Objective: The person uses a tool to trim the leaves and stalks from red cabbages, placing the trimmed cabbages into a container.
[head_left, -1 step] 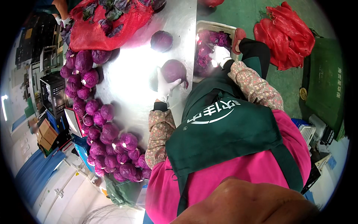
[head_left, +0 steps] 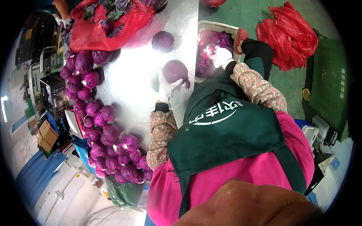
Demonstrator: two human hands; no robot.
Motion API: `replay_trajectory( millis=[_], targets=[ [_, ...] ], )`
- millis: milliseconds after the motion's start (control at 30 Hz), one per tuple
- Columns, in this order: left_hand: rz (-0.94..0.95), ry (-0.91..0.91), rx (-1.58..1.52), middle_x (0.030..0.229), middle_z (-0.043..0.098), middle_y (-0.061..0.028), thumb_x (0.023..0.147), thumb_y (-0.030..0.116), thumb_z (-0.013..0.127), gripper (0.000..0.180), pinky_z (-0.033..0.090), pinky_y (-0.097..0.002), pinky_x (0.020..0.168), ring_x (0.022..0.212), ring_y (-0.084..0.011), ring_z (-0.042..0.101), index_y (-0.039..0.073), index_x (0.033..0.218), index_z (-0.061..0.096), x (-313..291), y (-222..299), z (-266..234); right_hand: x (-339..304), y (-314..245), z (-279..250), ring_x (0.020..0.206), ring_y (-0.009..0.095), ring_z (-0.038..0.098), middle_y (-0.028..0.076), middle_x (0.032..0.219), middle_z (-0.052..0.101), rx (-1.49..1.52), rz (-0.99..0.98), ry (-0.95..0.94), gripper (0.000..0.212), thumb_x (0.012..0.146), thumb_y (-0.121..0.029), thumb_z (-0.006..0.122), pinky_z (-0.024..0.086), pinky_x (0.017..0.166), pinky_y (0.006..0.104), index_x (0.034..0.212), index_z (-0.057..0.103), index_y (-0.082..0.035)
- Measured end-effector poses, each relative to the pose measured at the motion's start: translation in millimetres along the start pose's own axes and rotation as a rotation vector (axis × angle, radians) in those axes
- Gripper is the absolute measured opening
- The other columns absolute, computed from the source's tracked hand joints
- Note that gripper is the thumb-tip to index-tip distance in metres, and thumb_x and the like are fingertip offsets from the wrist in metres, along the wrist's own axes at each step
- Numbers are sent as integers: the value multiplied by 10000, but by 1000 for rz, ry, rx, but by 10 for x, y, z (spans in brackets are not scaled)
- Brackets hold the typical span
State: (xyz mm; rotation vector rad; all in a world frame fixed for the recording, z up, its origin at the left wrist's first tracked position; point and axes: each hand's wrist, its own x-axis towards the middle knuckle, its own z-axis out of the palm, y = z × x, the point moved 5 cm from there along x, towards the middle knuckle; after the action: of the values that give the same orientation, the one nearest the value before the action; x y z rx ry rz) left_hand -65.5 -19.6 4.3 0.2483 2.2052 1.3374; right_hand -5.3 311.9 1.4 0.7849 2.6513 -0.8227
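Observation:
My left hand (head_left: 166,87), in a white glove, grips a round red cabbage (head_left: 175,71) at the metal table's right edge. A loose purple leaf (head_left: 187,83) sticks out at the cabbage's lower right. My right hand (head_left: 223,57), also gloved in white, is over a pale plastic crate (head_left: 238,32) of purple cabbage leaves (head_left: 223,38). Its fingertips are lost in glare and among the leaves, so what they hold cannot be made out. Another darker red cabbage (head_left: 163,41) lies on the table just beyond the held one.
Many red cabbages (head_left: 110,134) are heaped along the table's (head_left: 128,81) left side. A red mesh sack (head_left: 94,37) with dark-leaved cabbages lies at the far left, near another person's gloved hands (head_left: 66,21). More red mesh sacks (head_left: 288,37) sit on the green floor, beside a green bin (head_left: 330,83).
My right hand has shifted very slightly left over the crate, and the bright glare on the leaves has changed. The left hand and its cabbage stay in place.

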Motion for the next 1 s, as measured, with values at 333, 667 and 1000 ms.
replay_trajectory(
  millis=[333, 667, 1000],
  targets=[
    [-124, 154, -408, 1375, 506, -216, 813, 309, 850, 919, 484, -375, 1004, 1205, -284, 563, -66, 1464, 321, 1, 469, 84, -683, -997, 413, 730, 245, 722, 166, 948, 735, 489, -191, -427, 780, 786, -470, 780, 567, 719, 350, 1334, 547, 34],
    [-297, 76, -680, 1338, 562, -178, 897, 412, 747, 784, 608, -392, 759, 1152, -282, 621, -1, 1473, 412, -165, 182, 290, -35, -200, 35, 856, 368, 703, 180, 921, 722, 35, -164, 109, 365, 881, -371, 626, 557, 782, 450, 1124, 716, -115],
    [-66, 134, -355, 1229, 669, -154, 882, 342, 789, 601, 548, -356, 900, 1039, -237, 671, -1, 1337, 599, -17, 377, 485, -707, -982, -258, 921, 365, 689, 171, 964, 699, 214, -464, -91, 456, 820, -492, 687, 542, 806, 442, 1020, 711, -84]
  ],
)
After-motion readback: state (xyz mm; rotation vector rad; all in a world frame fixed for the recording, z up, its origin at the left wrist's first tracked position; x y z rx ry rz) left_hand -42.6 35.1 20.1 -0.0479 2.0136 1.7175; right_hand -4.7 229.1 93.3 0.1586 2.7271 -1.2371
